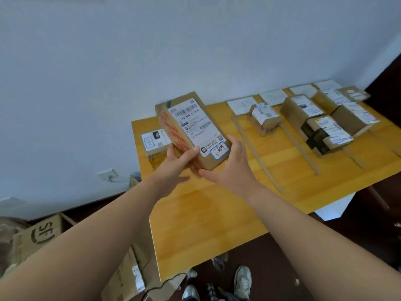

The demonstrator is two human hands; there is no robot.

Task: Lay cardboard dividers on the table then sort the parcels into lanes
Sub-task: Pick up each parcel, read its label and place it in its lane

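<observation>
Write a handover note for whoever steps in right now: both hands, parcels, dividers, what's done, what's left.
Left hand: grips the near left edge of the held parcel, thumb on its label.
Right hand: holds the same parcel at its near right corner.
The parcel is tilted, label up, over the left part of the table.
Done: cardboard dividers lie on the table. Sorted parcels sit in the lanes on the right, with white cards at the far ends.
Left: place the held parcel in a lane, then deal with the unsorted parcel on the table's left, outside the lanes.
</observation>
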